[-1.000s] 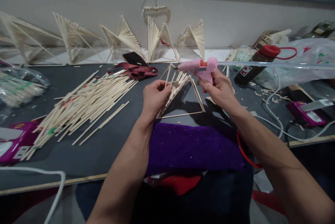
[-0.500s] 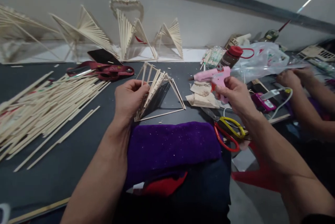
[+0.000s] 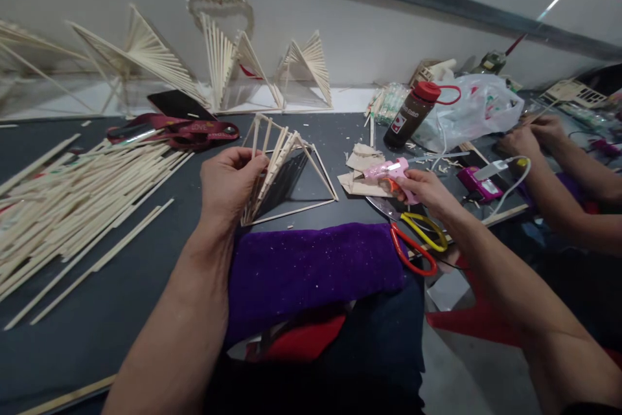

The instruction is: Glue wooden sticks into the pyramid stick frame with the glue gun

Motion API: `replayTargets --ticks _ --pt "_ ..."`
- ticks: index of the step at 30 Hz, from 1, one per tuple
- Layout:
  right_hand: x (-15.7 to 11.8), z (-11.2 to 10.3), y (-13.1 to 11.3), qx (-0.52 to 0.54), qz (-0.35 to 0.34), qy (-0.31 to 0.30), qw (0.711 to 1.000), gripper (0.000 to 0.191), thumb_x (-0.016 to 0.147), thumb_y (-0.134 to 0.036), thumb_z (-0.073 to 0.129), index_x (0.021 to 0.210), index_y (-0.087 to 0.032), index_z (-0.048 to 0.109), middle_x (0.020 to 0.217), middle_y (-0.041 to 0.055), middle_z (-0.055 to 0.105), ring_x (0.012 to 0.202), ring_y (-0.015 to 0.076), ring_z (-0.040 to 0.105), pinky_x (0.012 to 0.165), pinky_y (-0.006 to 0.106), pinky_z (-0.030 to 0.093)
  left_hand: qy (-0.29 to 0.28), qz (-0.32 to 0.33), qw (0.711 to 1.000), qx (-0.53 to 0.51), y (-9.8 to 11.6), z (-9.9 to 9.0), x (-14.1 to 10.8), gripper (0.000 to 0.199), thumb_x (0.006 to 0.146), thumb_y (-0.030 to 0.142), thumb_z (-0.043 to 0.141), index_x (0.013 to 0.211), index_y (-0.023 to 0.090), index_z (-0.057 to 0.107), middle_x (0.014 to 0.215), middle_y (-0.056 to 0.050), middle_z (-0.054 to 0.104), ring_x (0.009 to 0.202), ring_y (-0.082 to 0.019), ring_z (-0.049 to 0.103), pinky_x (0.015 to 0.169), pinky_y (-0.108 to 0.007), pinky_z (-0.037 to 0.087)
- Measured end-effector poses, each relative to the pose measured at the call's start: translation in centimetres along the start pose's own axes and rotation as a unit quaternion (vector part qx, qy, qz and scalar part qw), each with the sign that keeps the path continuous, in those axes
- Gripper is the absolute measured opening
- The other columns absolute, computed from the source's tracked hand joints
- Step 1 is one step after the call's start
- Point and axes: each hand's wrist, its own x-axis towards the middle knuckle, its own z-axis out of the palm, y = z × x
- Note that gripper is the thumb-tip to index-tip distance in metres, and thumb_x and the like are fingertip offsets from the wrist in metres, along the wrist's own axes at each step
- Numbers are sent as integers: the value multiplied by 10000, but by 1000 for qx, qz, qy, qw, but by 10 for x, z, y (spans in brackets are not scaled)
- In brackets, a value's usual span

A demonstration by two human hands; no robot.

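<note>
On the grey table stands a small frame of thin wooden sticks point(image 3: 278, 166), a fan of sticks on its left and a triangle on its right. My left hand point(image 3: 226, 185) pinches the frame's upper left side between thumb and fingers. The pink glue gun point(image 3: 389, 172) is in my right hand point(image 3: 427, 190), its nozzle pointing left over crumpled paper pieces point(image 3: 357, 183). Scissors with red and yellow handles point(image 3: 420, 243) lie just below it, by the table edge. A purple cloth point(image 3: 313, 263) lies in front of the frame.
Loose sticks point(image 3: 97, 208) cover the left side. Finished stick models point(image 3: 306, 72) stand along the wall. A dark bottle with a red cap point(image 3: 413, 114), a plastic bag point(image 3: 479, 107) and a purple box point(image 3: 479, 185) sit at the right, near another person's hands point(image 3: 532, 136).
My right hand has lowered the glue gun from near the bottle down over the paper pieces. My left hand keeps its hold on the frame. The whole view has shifted slightly.
</note>
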Motion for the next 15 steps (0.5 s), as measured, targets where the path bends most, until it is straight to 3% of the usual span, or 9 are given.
replayTargets --ticks 2,4,6,9,12,15 --pt "-3 0 -3 -162 -28 6 986 392 835 -558 560 746 -178 592 669 36 616 584 152 538 542 267 357 2 5 1000 -11 1 0 -1 130 644 254 744 749 180 732 679 -7 668 586 -114 566 547 -221 446" --pt "-7 0 -11 -345 -74 44 935 427 872 -567 509 777 -174 645 754 74 652 635 185 562 554 287 328 -2 1 1000 -29 2 1 -3 115 649 248 738 735 172 726 663 -4 660 577 -108 560 540 -213 439" --pt "-11 2 -24 -444 -130 98 881 441 896 -553 483 885 -175 709 898 113 686 723 226 603 574 302 331 -11 -16 998 -59 3 1 -5 118 649 249 737 728 165 715 658 -4 655 570 -106 555 533 -208 436" --pt "-11 11 -56 -414 -244 119 869 403 904 -501 505 956 -178 741 937 113 700 794 240 632 628 327 391 -18 -35 995 -87 5 2 -7 145 648 267 746 733 158 704 675 -11 659 582 -110 562 537 -208 442" --pt "1 31 -97 -291 -343 72 890 303 880 -416 564 893 -177 750 893 91 708 770 208 629 685 339 439 -14 -29 996 -80 6 1 -9 163 666 290 744 745 152 705 707 -21 673 604 -111 567 559 -211 451" --pt "27 60 -134 -169 -378 21 910 224 842 -336 613 848 -158 749 782 57 689 718 172 593 696 329 450 -11 -21 997 -77 7 1 -10 172 682 298 738 753 144 705 722 -27 677 608 -107 562 573 -214 446"
